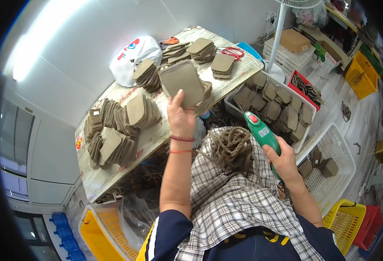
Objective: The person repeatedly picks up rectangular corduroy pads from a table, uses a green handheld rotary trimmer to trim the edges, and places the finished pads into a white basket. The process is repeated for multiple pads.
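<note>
My left hand (182, 117) grips a flat grey-brown pad (182, 82) with rounded corners by its lower edge, thumb on top, above the table's near edge. My right hand (283, 157) is wrapped round the handle of green electric scissors (263, 135) with a red button; their thin dark tip points up and left, apart from the pad. On my lap, over a checked apron (243, 204), rests a tangle of brown cord-like strips (230, 145). Stacks of similar pads (141, 111) stand on the table, left of and beyond my left hand.
The worn table (152, 145) also bears red-handled scissors (233, 53) and a white bag (134, 61). At right, a white crate (312, 114) holds many pads, beside another white basket (337, 174). A fan pole (279, 37) rises behind. A yellow-lined basket (97, 235) stands lower left.
</note>
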A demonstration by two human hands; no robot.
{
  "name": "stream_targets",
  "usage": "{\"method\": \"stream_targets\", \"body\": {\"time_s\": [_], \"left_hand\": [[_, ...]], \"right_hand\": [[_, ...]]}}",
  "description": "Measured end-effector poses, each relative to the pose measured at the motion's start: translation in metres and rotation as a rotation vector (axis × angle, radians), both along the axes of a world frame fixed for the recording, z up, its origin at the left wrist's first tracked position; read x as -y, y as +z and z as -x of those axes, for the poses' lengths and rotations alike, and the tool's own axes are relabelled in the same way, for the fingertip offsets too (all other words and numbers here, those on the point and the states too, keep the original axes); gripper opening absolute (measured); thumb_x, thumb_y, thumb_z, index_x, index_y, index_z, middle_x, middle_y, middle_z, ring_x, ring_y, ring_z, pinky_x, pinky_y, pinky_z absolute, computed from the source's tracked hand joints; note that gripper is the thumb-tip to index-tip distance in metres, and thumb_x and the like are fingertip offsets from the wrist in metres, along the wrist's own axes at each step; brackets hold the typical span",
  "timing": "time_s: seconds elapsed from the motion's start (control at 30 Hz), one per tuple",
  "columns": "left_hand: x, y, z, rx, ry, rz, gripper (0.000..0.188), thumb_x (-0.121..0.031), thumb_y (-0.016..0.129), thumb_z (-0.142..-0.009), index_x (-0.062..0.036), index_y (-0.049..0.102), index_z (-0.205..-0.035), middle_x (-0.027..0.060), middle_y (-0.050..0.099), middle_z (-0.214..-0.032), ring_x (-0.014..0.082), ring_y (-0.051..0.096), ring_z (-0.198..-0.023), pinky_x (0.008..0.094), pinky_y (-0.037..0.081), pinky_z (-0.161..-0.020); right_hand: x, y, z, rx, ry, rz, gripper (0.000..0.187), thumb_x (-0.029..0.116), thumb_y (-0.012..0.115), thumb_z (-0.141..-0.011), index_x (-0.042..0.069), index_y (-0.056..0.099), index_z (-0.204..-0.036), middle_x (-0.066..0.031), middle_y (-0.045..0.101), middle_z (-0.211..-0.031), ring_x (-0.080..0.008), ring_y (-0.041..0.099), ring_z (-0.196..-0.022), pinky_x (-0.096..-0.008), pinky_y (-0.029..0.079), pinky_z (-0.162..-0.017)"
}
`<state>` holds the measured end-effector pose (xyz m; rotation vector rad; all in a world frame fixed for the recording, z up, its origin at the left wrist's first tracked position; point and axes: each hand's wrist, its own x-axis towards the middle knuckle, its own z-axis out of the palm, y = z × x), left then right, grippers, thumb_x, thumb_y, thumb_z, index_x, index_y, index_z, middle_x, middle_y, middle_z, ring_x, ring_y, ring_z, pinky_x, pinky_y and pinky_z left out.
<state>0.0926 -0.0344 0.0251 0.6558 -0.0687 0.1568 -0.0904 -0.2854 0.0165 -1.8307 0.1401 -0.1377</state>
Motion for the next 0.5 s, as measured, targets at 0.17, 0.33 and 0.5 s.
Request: {"method": "stream_targets", "body": {"time_s": [0.17, 0.33, 0.5], "left_hand": [[0.058, -0.008, 0.039, -0.108, -0.041, 0.309, 0.037, -0.001, 0.061, -0.089, -0.0041, 0.048, -0.124, 0.0074, 0.059, -0.118, 0.0230, 0.058, -0.108, 0.0389, 0.050, -0.096], [0.081, -0.007, 0.052, -0.156, -0.082, 0.342, 0.036, -0.002, 0.061, -0.089, -0.0051, 0.049, -0.123, 0.0071, 0.059, -0.119, 0.0230, 0.058, -0.109, 0.0396, 0.049, -0.096], [0.092, -0.008, 0.058, -0.156, -0.120, 0.311, 0.036, -0.002, 0.060, -0.090, -0.0071, 0.049, -0.123, 0.0061, 0.059, -0.118, 0.0214, 0.059, -0.106, 0.0371, 0.050, -0.093]], "right_hand": [[-0.017, 0.014, 0.002, 0.061, -0.025, 0.042, 0.040, 0.029, 0.068, -0.087, -0.003, 0.059, -0.109, -0.0071, 0.063, -0.075, -0.0130, 0.058, -0.066, -0.0280, 0.047, -0.061], [-0.013, 0.017, 0.011, 0.052, -0.030, 0.028, 0.040, 0.030, 0.068, -0.088, -0.003, 0.058, -0.109, -0.0067, 0.063, -0.075, -0.0109, 0.057, -0.066, -0.0266, 0.046, -0.061], [-0.012, 0.023, 0.017, -0.005, -0.024, -0.044, 0.042, 0.031, 0.066, -0.089, -0.004, 0.057, -0.110, -0.0042, 0.062, -0.077, -0.0089, 0.054, -0.068, -0.0249, 0.045, -0.061]]}}
